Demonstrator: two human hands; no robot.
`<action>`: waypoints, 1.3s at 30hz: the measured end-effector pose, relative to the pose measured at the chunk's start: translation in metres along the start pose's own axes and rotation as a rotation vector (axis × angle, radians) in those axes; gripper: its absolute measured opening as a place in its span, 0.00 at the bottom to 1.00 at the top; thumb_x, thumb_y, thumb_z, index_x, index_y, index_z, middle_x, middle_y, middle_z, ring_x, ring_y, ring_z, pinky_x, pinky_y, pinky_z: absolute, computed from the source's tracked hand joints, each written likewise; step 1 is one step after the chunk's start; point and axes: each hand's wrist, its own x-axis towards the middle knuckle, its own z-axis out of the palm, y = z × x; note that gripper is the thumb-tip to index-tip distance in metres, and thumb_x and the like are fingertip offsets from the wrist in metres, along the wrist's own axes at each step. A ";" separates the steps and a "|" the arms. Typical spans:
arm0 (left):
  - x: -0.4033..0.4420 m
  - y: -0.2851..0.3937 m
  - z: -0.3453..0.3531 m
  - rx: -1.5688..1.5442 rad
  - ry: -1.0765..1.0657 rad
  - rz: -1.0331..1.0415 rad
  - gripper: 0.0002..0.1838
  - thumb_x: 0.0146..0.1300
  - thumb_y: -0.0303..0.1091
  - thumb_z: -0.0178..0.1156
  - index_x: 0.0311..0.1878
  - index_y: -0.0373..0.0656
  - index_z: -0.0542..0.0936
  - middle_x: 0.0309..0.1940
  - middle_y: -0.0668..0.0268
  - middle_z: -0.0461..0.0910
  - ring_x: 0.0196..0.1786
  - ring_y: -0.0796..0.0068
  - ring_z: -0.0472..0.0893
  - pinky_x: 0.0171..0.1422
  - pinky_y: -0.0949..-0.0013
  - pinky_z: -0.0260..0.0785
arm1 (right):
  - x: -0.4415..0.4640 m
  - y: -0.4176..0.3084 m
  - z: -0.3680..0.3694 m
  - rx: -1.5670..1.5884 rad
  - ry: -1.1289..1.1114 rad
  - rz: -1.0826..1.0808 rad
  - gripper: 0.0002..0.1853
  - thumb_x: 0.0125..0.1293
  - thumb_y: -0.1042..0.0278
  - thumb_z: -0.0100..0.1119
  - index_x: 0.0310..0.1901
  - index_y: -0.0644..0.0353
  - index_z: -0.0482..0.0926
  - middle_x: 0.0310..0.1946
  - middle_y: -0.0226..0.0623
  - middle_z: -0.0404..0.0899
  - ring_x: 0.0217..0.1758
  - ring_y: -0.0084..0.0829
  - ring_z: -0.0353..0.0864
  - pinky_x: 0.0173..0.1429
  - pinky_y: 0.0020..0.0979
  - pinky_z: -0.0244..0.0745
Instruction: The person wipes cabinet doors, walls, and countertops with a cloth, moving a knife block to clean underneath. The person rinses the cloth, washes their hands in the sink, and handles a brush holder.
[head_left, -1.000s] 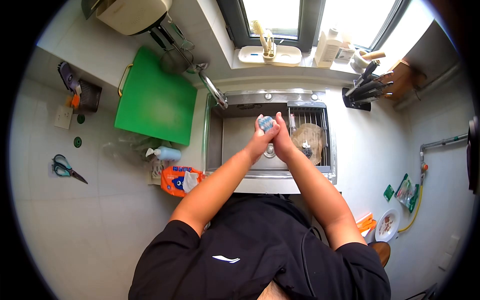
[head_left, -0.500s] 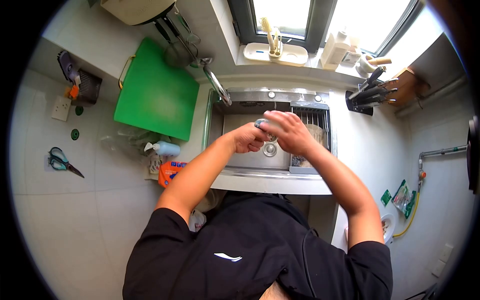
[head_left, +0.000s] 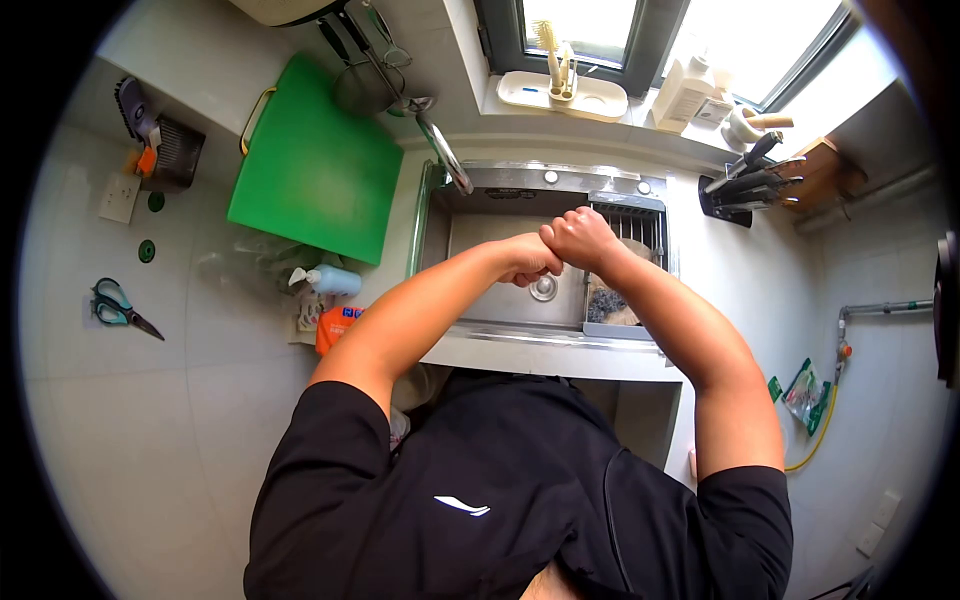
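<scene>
Over the steel sink [head_left: 470,235], my two hands meet, knuckles against knuckles. My left hand [head_left: 530,260] is closed with its fingers curled in. My right hand [head_left: 583,238] forms a fist just to its right and slightly higher. Whatever lies inside the fingers is hidden. Below them shows the round drain [head_left: 543,288] in the basin floor. A grey drying rack [head_left: 655,235] sits in the sink's right side, with a dark grey fuzzy-looking item [head_left: 605,302] in it, partly covered by my right forearm.
The faucet [head_left: 445,155] leans over the sink's back left. A green cutting board [head_left: 315,165] and a pump bottle [head_left: 333,280] stand to the left. At the right back is a knife block [head_left: 735,195]. Toothbrushes [head_left: 553,60] stand on the windowsill.
My right hand, open and blurred before, has closed into a fist against my left. The small blue-grey item seen at my left hand is now hidden. The view has shifted slightly.
</scene>
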 end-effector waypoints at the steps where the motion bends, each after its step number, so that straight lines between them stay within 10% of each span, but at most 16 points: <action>1: 0.004 -0.001 -0.002 0.155 0.103 0.029 0.16 0.59 0.31 0.66 0.21 0.53 0.69 0.17 0.75 0.63 0.15 0.82 0.58 0.19 0.70 0.46 | 0.003 -0.002 0.000 0.026 -0.095 0.062 0.06 0.61 0.62 0.61 0.28 0.51 0.80 0.22 0.34 0.84 0.29 0.36 0.89 0.32 0.36 0.79; 5: 0.009 0.004 -0.010 0.651 0.328 0.049 0.09 0.55 0.37 0.70 0.26 0.44 0.81 0.22 0.62 0.80 0.20 0.66 0.77 0.24 0.60 0.67 | 0.014 -0.012 0.000 0.148 -0.286 0.288 0.07 0.57 0.63 0.64 0.25 0.53 0.86 0.26 0.42 0.88 0.33 0.41 0.92 0.34 0.41 0.84; 8: 0.009 0.004 -0.018 1.056 0.519 0.264 0.19 0.53 0.45 0.71 0.43 0.41 0.90 0.46 0.49 0.88 0.53 0.46 0.86 0.56 0.50 0.79 | 0.024 -0.015 -0.004 0.259 -0.410 0.456 0.08 0.56 0.62 0.65 0.29 0.55 0.89 0.30 0.45 0.89 0.35 0.45 0.92 0.38 0.43 0.86; 30: -0.047 0.046 -0.052 1.560 0.904 0.896 0.06 0.59 0.35 0.61 0.29 0.50 0.85 0.32 0.62 0.89 0.36 0.56 0.90 0.38 0.57 0.83 | 0.071 -0.009 -0.045 0.783 -0.394 0.929 0.15 0.60 0.64 0.56 0.41 0.63 0.89 0.41 0.60 0.86 0.48 0.58 0.86 0.57 0.50 0.81; 39: -0.171 0.104 -0.005 1.317 0.969 1.071 0.19 0.59 0.25 0.62 0.54 0.47 0.78 0.50 0.59 0.81 0.51 0.51 0.85 0.51 0.55 0.81 | 0.088 0.008 -0.189 0.694 -0.104 0.790 0.22 0.57 0.59 0.66 0.50 0.63 0.82 0.48 0.54 0.86 0.56 0.54 0.84 0.61 0.49 0.80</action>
